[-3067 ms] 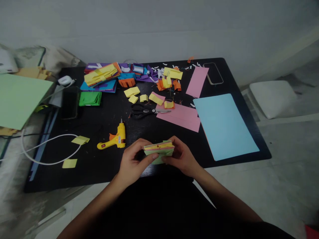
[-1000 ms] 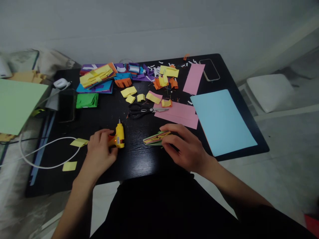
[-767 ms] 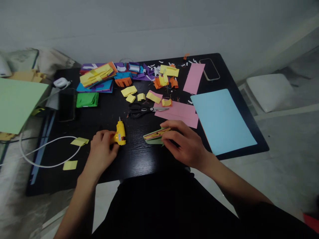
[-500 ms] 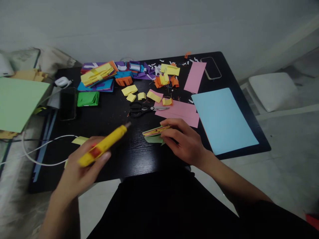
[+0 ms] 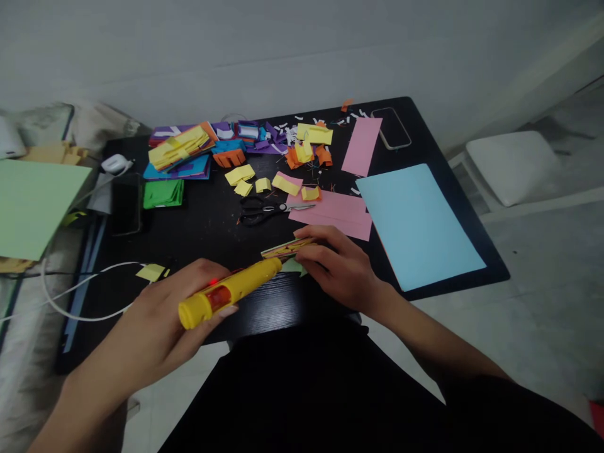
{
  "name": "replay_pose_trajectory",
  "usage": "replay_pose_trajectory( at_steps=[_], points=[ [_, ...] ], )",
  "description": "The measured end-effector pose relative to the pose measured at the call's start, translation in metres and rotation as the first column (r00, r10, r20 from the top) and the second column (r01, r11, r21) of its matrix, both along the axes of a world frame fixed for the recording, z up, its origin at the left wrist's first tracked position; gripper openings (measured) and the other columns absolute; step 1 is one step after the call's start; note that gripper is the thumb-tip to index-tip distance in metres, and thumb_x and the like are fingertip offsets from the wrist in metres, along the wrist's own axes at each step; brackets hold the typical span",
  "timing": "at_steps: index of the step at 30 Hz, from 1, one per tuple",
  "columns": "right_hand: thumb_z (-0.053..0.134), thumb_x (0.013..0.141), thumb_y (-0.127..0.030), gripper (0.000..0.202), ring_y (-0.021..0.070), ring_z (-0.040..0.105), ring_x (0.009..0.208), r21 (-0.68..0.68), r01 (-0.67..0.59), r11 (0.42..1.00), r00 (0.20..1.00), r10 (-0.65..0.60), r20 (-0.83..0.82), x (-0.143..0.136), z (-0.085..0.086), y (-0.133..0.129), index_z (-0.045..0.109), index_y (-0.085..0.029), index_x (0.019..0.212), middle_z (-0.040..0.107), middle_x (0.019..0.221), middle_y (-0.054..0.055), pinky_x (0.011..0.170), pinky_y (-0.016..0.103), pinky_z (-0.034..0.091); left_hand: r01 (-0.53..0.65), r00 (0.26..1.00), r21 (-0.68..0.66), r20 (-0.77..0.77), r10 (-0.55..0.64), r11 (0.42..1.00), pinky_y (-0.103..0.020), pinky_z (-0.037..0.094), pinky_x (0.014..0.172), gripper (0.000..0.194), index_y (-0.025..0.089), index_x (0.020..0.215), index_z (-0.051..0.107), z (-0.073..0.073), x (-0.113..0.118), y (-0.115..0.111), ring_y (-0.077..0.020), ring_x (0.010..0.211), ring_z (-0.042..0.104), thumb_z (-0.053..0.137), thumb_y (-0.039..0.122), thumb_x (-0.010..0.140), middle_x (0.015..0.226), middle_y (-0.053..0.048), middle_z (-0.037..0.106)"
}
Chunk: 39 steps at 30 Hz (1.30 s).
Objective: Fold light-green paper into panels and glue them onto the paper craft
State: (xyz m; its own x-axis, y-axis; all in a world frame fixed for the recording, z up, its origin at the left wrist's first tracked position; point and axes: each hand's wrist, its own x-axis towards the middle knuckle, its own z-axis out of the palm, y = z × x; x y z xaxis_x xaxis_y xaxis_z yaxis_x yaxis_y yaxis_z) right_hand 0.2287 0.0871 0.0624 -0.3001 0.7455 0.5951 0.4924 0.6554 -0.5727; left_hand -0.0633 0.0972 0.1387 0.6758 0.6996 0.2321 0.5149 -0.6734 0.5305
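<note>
My left hand [image 5: 177, 314] is closed around a yellow glue gun [image 5: 236, 286] with an orange window in its body and a red light beside it. The nozzle points right, at the left end of a folded paper piece [image 5: 285, 249]; whether they touch is hidden. That piece shows yellow and pinkish layers on edge, and my right hand [image 5: 337, 264] pinches it between fingers and thumb. Below it shows a green paper flap [image 5: 293, 267]. Black-handled scissors [image 5: 264, 209] lie just beyond, their blades over a pink paper sheet [image 5: 337, 217].
Folded yellow papers [image 5: 182, 146], a green bundle [image 5: 163, 193] and coloured scraps [image 5: 278, 135] fill the back of the black table. On the right lies a light blue sheet [image 5: 419, 226]. Phones [image 5: 391, 129] and a white cable [image 5: 85, 314] are also there.
My left hand has brought the glue gun right, so its tip is now at the paper piece. My right hand keeps its hold on the piece, and the view has shifted slightly.
</note>
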Motion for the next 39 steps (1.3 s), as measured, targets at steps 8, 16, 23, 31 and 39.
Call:
replay_pose_trajectory(
  at_steps=[8,16,23,31,39],
  points=[
    [0.063,0.099,-0.007,0.019,0.0219,0.071,0.114,0.022,-0.011,1.000,1.000,0.012,-0.016,0.000,0.000,0.001,0.067,-0.022,0.110,0.068,0.126,0.012,0.098,0.040,0.064,-0.047,0.969,-0.062,-0.247,0.030,0.997,-0.024,0.052,0.064,0.012,0.025,0.108,0.056,0.013,0.003,-0.004,-0.0131,0.073,0.065,0.053,0.036,0.106,0.096,0.000,0.065],
    [0.062,0.100,-0.008,0.023,0.0218,0.070,0.118,0.008,-0.018,1.000,1.000,0.018,-0.010,0.001,0.000,0.000,0.066,-0.026,0.113,0.068,0.128,0.009,0.100,0.042,0.063,-0.011,0.966,0.044,-0.259,0.022,0.999,-0.025,0.051,0.060,0.020,0.025,0.105,0.054,0.012,0.003,0.000,-0.0126,0.067,0.065,0.047,0.043,0.109,0.091,0.001,0.065],
    [0.062,0.100,-0.009,0.020,0.0220,0.070,0.117,-0.002,-0.024,1.000,1.000,0.024,-0.019,0.001,0.000,0.001,0.066,-0.024,0.113,0.067,0.127,0.010,0.099,0.042,0.063,-0.006,0.976,0.037,-0.218,0.014,0.999,-0.024,0.054,0.060,0.018,0.026,0.105,0.058,0.016,0.004,0.002,-0.0133,0.068,0.067,0.051,0.042,0.107,0.091,0.001,0.067],
    [0.063,0.100,-0.009,0.016,0.0216,0.071,0.113,-0.010,-0.040,0.999,0.997,0.039,-0.061,0.000,0.001,0.003,0.066,-0.023,0.110,0.068,0.125,0.011,0.096,0.041,0.064,-0.053,0.978,0.121,-0.192,0.076,0.991,-0.025,0.055,0.057,0.025,0.027,0.111,0.063,0.018,-0.006,0.002,-0.0161,0.070,0.074,0.052,0.049,0.105,0.098,-0.002,0.076],
    [0.067,0.098,-0.016,0.026,0.0209,0.071,0.100,-0.111,-0.056,0.992,0.980,0.034,-0.195,-0.005,0.006,0.006,0.062,-0.023,0.123,0.071,0.109,0.007,0.089,0.039,0.062,-0.228,0.965,0.000,-0.130,0.226,0.974,-0.025,0.054,0.060,0.018,0.031,0.109,0.066,0.011,-0.044,-0.005,-0.0161,0.068,0.070,0.063,0.045,0.098,0.093,0.002,0.074]
  ],
)
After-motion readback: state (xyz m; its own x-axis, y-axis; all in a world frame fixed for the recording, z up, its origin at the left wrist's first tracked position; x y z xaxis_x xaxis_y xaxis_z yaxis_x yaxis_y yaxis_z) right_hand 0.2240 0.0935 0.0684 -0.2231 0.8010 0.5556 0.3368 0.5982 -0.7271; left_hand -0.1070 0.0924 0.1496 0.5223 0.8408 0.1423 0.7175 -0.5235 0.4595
